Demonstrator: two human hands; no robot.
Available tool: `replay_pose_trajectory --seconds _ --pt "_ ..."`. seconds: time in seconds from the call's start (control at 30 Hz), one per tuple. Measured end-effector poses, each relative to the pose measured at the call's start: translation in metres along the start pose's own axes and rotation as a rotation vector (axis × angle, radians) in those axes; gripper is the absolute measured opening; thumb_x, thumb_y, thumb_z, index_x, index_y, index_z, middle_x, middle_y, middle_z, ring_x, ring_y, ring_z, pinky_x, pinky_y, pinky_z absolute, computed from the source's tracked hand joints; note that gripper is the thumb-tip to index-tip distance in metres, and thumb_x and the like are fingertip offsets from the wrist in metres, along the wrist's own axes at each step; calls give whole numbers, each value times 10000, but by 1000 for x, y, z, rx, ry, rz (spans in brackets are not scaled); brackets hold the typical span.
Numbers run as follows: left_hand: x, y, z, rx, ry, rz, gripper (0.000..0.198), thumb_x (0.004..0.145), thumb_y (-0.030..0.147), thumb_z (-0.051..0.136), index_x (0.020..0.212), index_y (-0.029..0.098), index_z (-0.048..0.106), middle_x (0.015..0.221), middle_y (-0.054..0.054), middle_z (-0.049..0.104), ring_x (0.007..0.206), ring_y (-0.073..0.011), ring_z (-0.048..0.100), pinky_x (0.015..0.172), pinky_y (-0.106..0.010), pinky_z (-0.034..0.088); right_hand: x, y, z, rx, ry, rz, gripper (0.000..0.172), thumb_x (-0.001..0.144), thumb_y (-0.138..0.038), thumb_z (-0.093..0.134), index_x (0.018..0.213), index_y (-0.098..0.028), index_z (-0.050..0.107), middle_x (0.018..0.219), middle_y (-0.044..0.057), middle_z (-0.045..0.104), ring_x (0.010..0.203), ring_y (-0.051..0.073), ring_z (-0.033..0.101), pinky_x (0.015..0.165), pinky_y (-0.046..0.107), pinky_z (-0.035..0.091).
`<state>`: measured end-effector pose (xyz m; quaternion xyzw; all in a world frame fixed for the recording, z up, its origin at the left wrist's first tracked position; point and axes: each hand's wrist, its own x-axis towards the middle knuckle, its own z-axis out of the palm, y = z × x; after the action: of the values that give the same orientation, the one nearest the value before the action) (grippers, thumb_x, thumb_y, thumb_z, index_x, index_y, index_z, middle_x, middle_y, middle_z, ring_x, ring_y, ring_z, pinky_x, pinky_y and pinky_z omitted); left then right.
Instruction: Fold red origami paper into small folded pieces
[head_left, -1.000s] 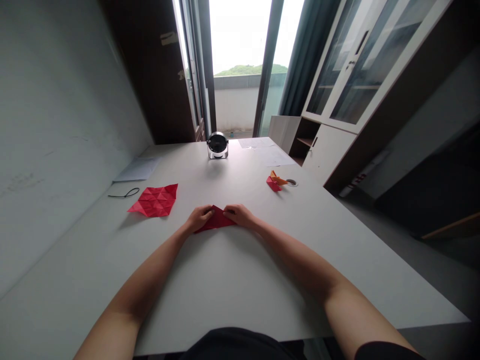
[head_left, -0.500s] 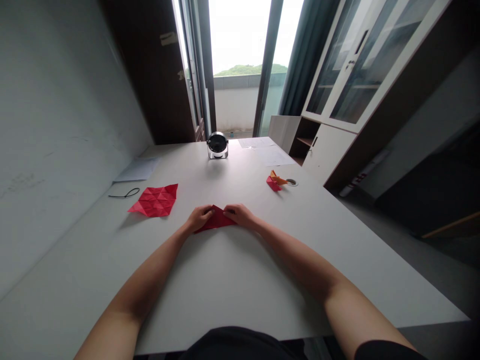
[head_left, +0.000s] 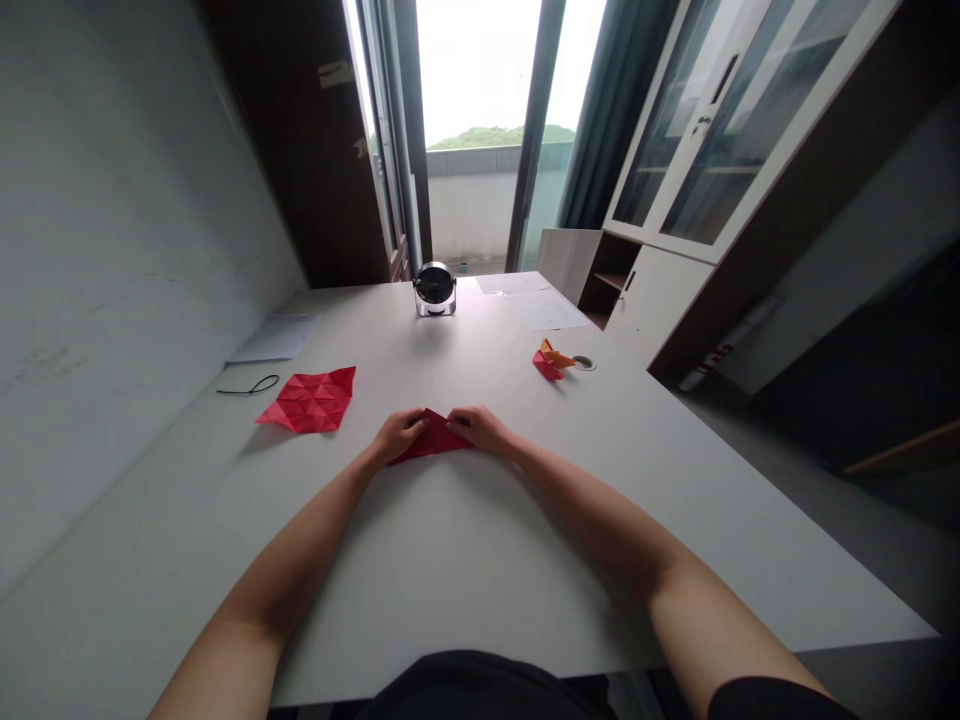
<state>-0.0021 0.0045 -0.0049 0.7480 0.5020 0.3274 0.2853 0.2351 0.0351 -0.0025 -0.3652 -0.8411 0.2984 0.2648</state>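
A folded piece of red origami paper (head_left: 433, 437), roughly triangular with its peak pointing away from me, is between my hands on the white table (head_left: 450, 580). My left hand (head_left: 401, 434) grips its left slope, with thumb and fingers closed on the edge. On the opposite slope my right hand (head_left: 478, 428) pinches the paper near the top, fingers curled. Both hands cover the paper's side parts. Off to the left lies a creased red paper sheet (head_left: 311, 401), opened out and slightly raised at its corners.
Small orange and red folded paper pieces (head_left: 551, 360) sit at the right beside a round cable hole (head_left: 584, 363). A black cord loop (head_left: 251, 386) and papers (head_left: 274, 338) lie along the left wall. At the back stands a round black device (head_left: 435, 288) on a metal bracket.
Almost nothing differs: both hands keep the same hold on the folded red paper. The whole view has shifted very slightly.
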Motion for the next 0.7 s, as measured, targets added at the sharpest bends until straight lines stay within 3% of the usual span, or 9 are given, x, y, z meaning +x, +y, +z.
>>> replay_pose_trajectory --seconds 0.7 --pt "1 -4 2 -15 7 1 290 903 384 502 936 176 701 882 -26 722 792 -177 606 707 -255 467 0 0 1 -3 11 -6 214 884 -317 571 885 -172 728 724 -3 650 654 99 499 646 217 356"
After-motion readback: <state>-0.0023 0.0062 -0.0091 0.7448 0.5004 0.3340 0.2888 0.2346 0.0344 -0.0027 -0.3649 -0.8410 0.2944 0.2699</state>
